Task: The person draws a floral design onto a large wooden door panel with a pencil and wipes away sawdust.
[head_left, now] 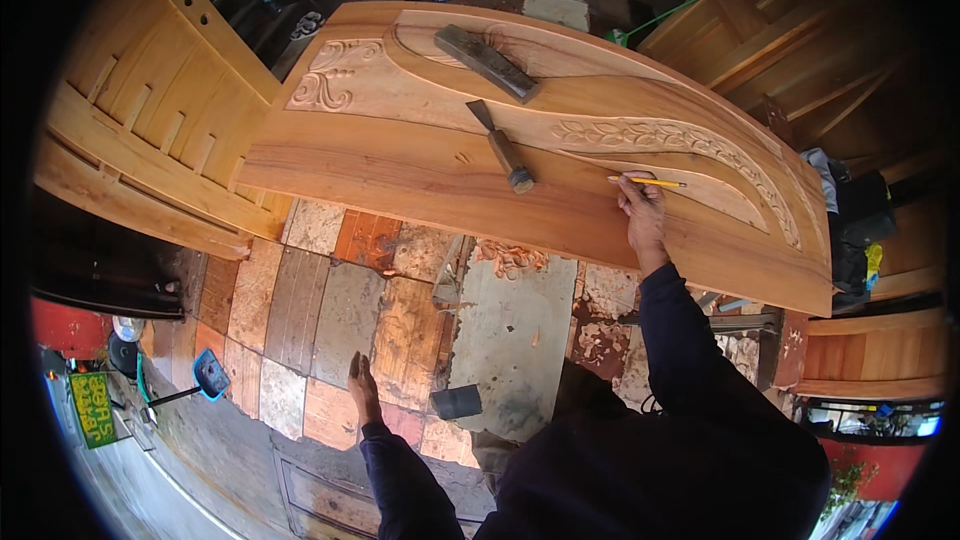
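My right hand [643,208] pinches a yellow pencil [658,181] over the near part of a carved wooden door panel [390,155]. The pencil lies almost level, pointing sideways. Left of that hand, a chisel [503,148] with a flat, widening blade and a thick handle rests on the panel. Beyond the chisel lies a dark, worn block of wood [487,62]. Carved scrolls and a curving band of leaves decorate the panel's surface. My left hand [365,387] hangs low over the floor, away from the panel, its fingers stretched out and holding nothing.
Another wooden door [160,120] stands at the left, with more wooden panels [770,30] at the far right. Wood shavings [512,258] litter the patchwork tile floor below the panel. A blue dustpan [210,374] is at lower left. Dark bags [862,215] sit by the panel's right end.
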Motion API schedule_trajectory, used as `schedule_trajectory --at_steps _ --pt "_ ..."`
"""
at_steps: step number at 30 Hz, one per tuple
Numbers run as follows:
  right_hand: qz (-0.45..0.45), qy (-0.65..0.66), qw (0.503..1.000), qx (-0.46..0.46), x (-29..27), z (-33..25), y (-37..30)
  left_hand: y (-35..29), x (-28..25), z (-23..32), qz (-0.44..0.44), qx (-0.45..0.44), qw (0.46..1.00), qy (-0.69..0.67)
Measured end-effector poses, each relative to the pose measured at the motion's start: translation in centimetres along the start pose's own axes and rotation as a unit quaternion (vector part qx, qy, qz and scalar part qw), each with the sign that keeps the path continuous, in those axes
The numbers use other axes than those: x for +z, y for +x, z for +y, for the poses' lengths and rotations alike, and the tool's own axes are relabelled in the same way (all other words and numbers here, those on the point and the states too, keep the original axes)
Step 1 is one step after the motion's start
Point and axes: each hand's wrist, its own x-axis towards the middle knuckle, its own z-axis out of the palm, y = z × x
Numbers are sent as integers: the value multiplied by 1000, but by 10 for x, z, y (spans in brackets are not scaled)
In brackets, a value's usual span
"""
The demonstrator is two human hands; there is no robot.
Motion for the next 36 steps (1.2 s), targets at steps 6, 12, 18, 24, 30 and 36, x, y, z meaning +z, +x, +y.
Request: schedule_trajectory --at_steps 6,12,18,24,30,36 --pt "5 12 1000 -3 -3 -7 -5 -101 -3 -176 -242 -121 867 418" --pt "-2 55 998 -22 -2 3 -6 -190 7 -173 -389 69 826 402" --pt "36 92 995 -23 -19 5 -8 -167 14 -129 -404 49 817 409" --pt "40 122 991 -34 -5 8 -8 -91 -8 -110 -238 13 864 443" --pt "95 104 988 -59 -5 11 -12 -46 2 -108 -270 25 899 345" --pt "165 61 980 -95 5 18 -30 -11 9 -91 -327 -20 869 371"
